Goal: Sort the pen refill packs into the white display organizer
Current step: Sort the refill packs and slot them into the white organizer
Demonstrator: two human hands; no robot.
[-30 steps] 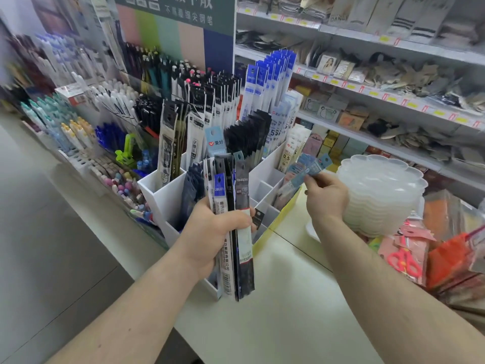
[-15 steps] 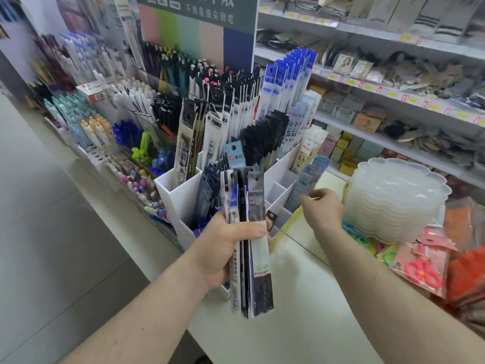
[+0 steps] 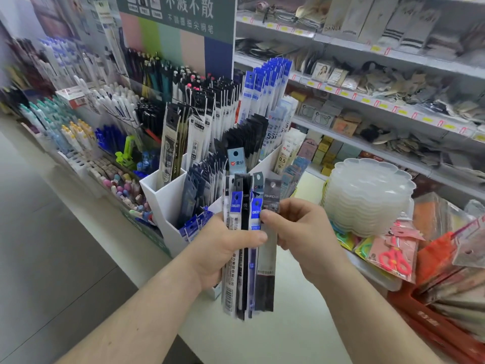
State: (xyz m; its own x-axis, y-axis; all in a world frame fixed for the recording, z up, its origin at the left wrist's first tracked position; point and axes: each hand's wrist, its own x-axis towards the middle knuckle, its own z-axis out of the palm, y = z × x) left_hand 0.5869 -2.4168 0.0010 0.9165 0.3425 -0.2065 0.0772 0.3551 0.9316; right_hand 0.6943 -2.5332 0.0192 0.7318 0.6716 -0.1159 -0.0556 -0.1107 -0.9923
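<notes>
My left hand (image 3: 225,248) grips a fanned bundle of pen refill packs (image 3: 244,274) upright in front of the white display organizer (image 3: 168,203). The packs are long and narrow, with blue, black and grey headers. My right hand (image 3: 301,232) pinches the rightmost grey and black pack (image 3: 266,264) near its top, between thumb and forefinger. The organizer stands on the pale counter (image 3: 262,342), and its tiered compartments hold several rows of upright refill packs. A front low compartment holds blue-headed packs (image 3: 195,227).
A stack of clear scalloped plastic trays (image 3: 367,198) stands right of the organizer. Packaged pink scissors (image 3: 393,258) and orange goods lie at the right. Pen displays (image 3: 78,127) fill the counter's left side. Store shelves (image 3: 367,95) run behind. Grey floor lies to the left.
My right hand has left the organizer's right side, no longer holds the light-blue pack, and has come back to pinch a pack in the bundle. The left hand has lifted the bundle slightly.
</notes>
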